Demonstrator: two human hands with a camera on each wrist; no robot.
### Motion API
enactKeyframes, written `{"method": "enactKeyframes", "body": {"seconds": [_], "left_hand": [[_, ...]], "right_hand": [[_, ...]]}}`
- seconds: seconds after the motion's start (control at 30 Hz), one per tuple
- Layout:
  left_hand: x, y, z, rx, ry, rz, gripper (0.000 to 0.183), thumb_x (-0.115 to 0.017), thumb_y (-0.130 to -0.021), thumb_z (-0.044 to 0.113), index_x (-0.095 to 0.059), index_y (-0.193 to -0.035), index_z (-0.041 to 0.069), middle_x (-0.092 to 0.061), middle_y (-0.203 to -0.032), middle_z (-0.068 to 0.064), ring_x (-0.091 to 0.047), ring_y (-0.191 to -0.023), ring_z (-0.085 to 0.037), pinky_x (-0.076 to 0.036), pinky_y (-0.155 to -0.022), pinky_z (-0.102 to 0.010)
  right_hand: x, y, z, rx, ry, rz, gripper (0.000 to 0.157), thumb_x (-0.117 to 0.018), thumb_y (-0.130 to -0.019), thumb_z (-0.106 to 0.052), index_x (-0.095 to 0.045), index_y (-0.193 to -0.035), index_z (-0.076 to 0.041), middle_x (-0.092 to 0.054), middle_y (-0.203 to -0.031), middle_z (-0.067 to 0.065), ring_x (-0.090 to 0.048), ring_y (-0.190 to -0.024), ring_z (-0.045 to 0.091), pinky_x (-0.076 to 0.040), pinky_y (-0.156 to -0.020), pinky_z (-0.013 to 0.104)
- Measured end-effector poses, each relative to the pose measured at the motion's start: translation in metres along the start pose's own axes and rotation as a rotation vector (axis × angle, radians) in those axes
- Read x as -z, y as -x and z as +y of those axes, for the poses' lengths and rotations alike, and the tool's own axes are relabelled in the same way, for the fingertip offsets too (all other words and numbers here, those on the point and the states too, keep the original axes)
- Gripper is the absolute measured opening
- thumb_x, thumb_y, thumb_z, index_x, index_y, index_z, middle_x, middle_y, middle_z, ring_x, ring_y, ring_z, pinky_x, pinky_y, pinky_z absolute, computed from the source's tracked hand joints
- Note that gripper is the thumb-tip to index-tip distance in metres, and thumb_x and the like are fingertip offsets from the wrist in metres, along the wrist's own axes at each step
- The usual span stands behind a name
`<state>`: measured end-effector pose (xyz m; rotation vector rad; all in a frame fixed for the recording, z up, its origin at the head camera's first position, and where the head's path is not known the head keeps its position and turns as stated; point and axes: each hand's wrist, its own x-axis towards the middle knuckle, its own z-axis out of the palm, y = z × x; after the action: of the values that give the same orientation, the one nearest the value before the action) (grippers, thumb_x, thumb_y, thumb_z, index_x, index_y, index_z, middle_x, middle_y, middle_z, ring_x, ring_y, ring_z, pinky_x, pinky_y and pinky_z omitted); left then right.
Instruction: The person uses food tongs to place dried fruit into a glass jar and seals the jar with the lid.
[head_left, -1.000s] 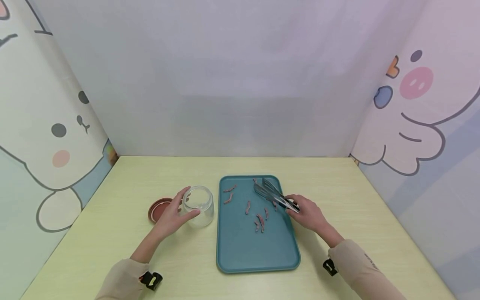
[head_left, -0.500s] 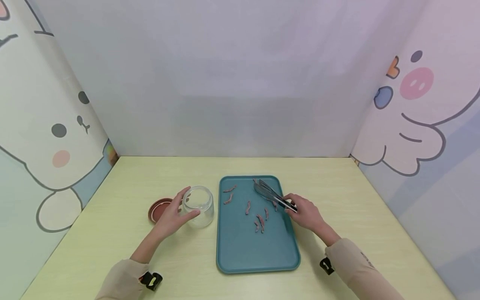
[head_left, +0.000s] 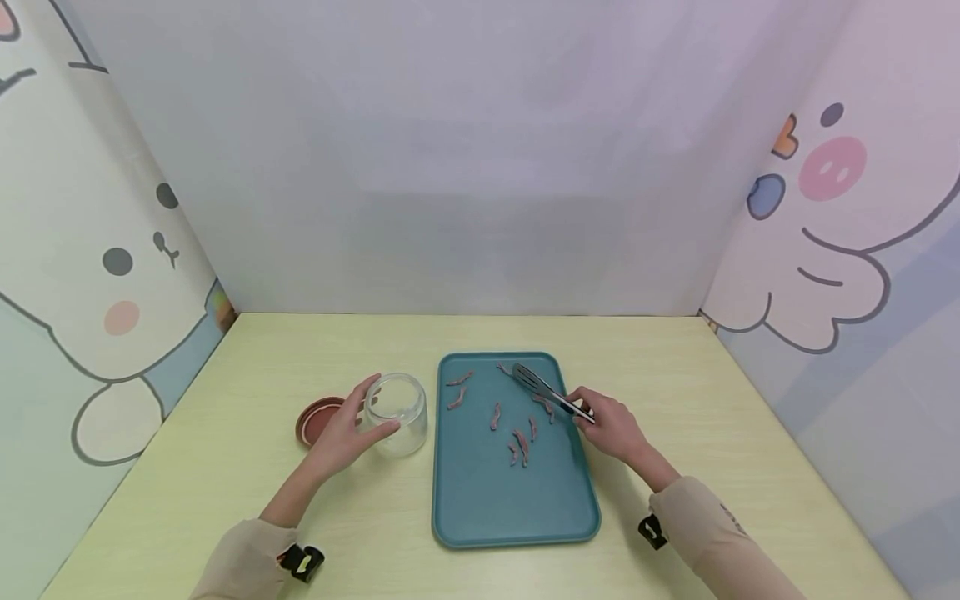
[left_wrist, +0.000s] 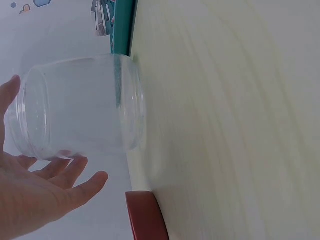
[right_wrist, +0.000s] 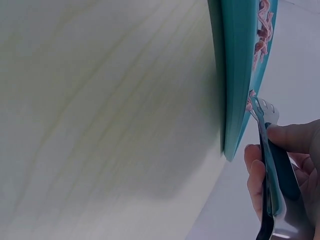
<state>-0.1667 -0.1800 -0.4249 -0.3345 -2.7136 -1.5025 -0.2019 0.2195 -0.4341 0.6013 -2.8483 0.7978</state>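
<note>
My right hand (head_left: 611, 425) grips metal tongs (head_left: 543, 389) with black handles, thumb on one side and fingers on the other. The tongs reach over the far right of a teal tray (head_left: 517, 508), their arms pressed together, and a thin pinkish-brown strip (head_left: 503, 368) shows at their tips. Several similar strips (head_left: 521, 446) lie scattered on the tray. At the tray's left stands a clear jar (left_wrist: 82, 105), upright and without a lid. My left hand (head_left: 347, 437) holds it from the left, thumb in front near the rim and fingers behind.
A reddish-brown round lid (head_left: 313, 423) lies on the pale wooden table (head_left: 375, 533) left of the jar, partly hidden by my left hand. A plain wall (head_left: 480, 208) rises behind the table, with cartoon-printed walls at both sides.
The arms of the tongs have come together from spread, and their tips have shifted slightly. The strip at the tips lies a little further left and nearer. My left hand and the jar stay still.
</note>
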Motion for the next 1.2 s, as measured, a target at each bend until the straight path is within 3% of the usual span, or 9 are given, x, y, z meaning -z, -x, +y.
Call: {"method": "enactKeyframes", "body": {"seconds": [0.6, 1.2], "left_hand": [[-0.001, 0.0, 0.0, -0.009, 0.0, -0.001, 0.081, -0.067, -0.076, 0.038, -0.024, -0.138, 0.011, -0.029, -0.136, -0.017, -0.03, -0.122, -0.033, -0.032, -0.092, -0.051], [0.0, 0.0, 0.0, -0.004, -0.007, -0.001, 0.081, -0.067, -0.076, 0.038, -0.023, -0.138, 0.01, -0.03, -0.136, -0.017, -0.03, -0.121, -0.033, -0.032, -0.092, -0.051]], "right_hand": [[0.011, 0.002, -0.002, 0.027, -0.034, 0.046, 0.025, -0.064, -0.076, 0.002, -0.059, -0.099, -0.008, -0.052, -0.069, -0.002, -0.042, -0.051, 0.01, -0.035, -0.044, 0.026], [0.044, 0.014, -0.015, 0.143, -0.062, 0.097, 0.029, -0.065, -0.076, 0.003, -0.059, -0.101, -0.011, -0.051, -0.067, -0.007, -0.041, -0.047, 0.004, -0.036, -0.042, 0.023]]}}
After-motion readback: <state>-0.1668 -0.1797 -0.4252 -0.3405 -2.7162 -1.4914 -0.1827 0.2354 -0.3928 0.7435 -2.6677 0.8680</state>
